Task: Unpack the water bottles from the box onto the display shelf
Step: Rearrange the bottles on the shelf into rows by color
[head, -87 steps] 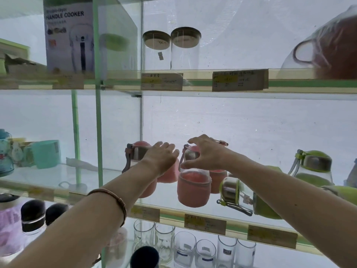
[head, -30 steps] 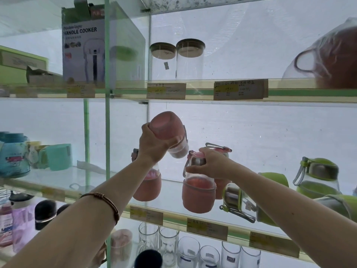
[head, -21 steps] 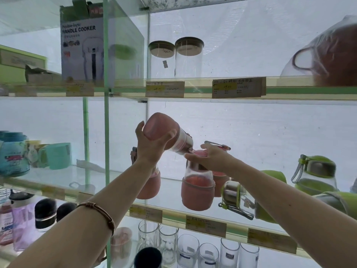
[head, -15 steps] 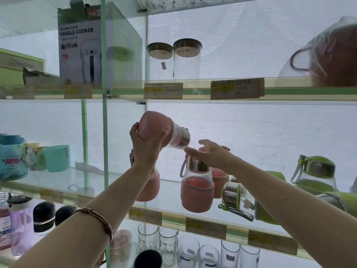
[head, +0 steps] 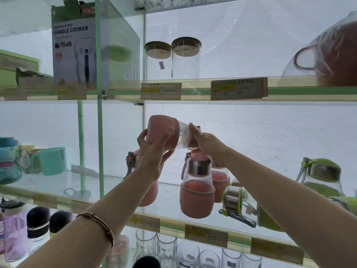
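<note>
Pink neoprene-looking sleeve on a glass body, that's the water bottle (head: 166, 132) held tipped on its side in mid-air, above the middle display shelf (head: 193, 227) and not resting on it. The left hand (head: 152, 151) has fingers and thumb wrapped round the sleeved base. The right hand (head: 202, 140) is up at the cap end, fingertips on it, though the cap itself is mostly hidden, so I can't tell how firm that hold is.

What could go wrong, my guess:
- The bottle is glass and so is the shelf. If the sleeve slides in the left hand's grip, it drops straight onto the standing pink bottle (head: 197, 192) just below, or onto the pane.
- The right forearm passes right over that standing bottle and the green bottle lying on its side (head: 243, 206), so lowering the elbow could knock either one.
- Another pink bottle (head: 135, 161) sits half hidden behind the left wrist, easy to bump when setting this one down.

Readable writing: the box on the top shelf (head: 74, 45) says "HANDLE COOKER" in bold; the line above it is too blurred to read. The price tags (head: 161, 90) on the shelf edges have yellow patches and print I can't make out.
</note>
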The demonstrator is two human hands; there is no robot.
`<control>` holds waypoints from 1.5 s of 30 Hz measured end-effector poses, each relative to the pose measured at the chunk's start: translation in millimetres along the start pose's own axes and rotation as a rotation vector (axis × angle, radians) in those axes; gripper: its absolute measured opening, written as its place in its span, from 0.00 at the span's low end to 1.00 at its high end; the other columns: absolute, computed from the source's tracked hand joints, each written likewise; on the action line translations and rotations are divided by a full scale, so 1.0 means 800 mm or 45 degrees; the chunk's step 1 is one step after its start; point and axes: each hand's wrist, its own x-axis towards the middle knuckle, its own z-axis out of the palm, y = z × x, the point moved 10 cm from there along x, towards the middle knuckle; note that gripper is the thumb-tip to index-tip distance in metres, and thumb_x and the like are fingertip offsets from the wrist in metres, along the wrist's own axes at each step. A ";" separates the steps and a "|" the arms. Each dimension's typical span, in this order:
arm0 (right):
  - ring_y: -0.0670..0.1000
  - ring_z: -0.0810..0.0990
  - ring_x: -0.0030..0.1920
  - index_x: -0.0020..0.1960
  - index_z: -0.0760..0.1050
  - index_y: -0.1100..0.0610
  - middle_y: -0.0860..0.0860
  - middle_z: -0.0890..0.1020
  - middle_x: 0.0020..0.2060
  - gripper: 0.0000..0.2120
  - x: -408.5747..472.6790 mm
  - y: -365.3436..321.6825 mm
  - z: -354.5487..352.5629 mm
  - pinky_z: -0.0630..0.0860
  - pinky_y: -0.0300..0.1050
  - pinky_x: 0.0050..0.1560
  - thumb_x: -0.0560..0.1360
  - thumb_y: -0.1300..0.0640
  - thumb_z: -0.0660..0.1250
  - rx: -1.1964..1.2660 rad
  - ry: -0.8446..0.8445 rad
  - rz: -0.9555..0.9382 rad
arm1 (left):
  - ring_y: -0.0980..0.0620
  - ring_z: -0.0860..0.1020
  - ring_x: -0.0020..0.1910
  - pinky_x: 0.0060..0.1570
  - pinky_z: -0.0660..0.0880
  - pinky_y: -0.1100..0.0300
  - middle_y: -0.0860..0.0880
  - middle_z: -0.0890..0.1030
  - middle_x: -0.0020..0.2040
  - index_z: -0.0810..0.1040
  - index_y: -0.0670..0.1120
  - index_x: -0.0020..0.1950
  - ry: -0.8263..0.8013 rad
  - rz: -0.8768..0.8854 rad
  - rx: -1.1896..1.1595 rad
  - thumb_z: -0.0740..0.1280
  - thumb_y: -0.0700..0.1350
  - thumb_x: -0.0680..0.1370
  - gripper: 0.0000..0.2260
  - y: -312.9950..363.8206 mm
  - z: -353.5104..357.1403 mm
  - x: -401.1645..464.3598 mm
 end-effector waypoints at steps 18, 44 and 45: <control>0.51 0.78 0.51 0.68 0.65 0.55 0.52 0.78 0.55 0.30 0.027 -0.041 -0.024 0.79 0.43 0.47 0.72 0.46 0.72 -0.168 0.167 -0.182 | 0.46 0.75 0.57 0.55 0.70 0.53 0.48 0.78 0.58 0.70 0.47 0.62 -0.148 0.549 2.351 0.73 0.69 0.60 0.39 0.033 0.024 0.041; 0.54 0.77 0.55 0.65 0.70 0.58 0.55 0.77 0.58 0.31 0.079 -0.036 0.136 0.73 0.44 0.48 0.69 0.43 0.74 -1.207 -0.333 -0.165 | 0.45 0.76 0.55 0.54 0.75 0.54 0.48 0.66 0.63 0.70 0.47 0.65 -0.383 0.394 2.160 0.72 0.61 0.68 0.31 0.026 -0.045 0.028; 0.54 0.76 0.55 0.65 0.70 0.58 0.55 0.76 0.58 0.31 0.079 -0.034 0.137 0.73 0.45 0.50 0.69 0.43 0.74 -1.239 -0.339 -0.163 | 0.44 0.76 0.57 0.55 0.75 0.54 0.48 0.63 0.65 0.68 0.48 0.67 -0.364 0.397 2.120 0.73 0.61 0.68 0.33 0.027 -0.046 0.026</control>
